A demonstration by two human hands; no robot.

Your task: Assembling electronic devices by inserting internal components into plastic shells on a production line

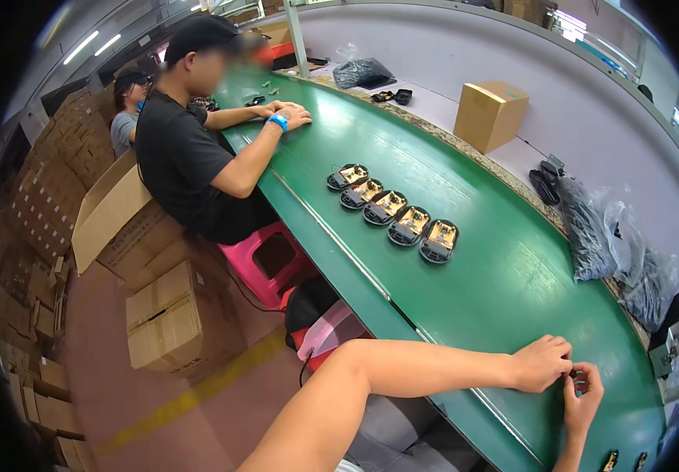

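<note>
My left hand [542, 364] reaches across the green work surface at the lower right, its fingers curled and closed. My right hand [583, 397] meets it there, thumb and fingers bent in a pinch. Between the fingertips shows a small dark piece [572, 374], mostly hidden and too small to name. Farther off to the left, several oval black housings [438, 241] with tan circuit boards inside stand in a slanting row, apart from my hands. Close to my right forearm, by the lower edge, lie small black and yellowish parts [609, 460].
A co-worker in black [186, 149] sits at the far left, hands on the bench [512, 291]. Bags of dark parts [587, 228] and a carton [490, 116] line the back ledge. A pink stool [268, 256] and cardboard boxes [170, 318] stand on the floor at left.
</note>
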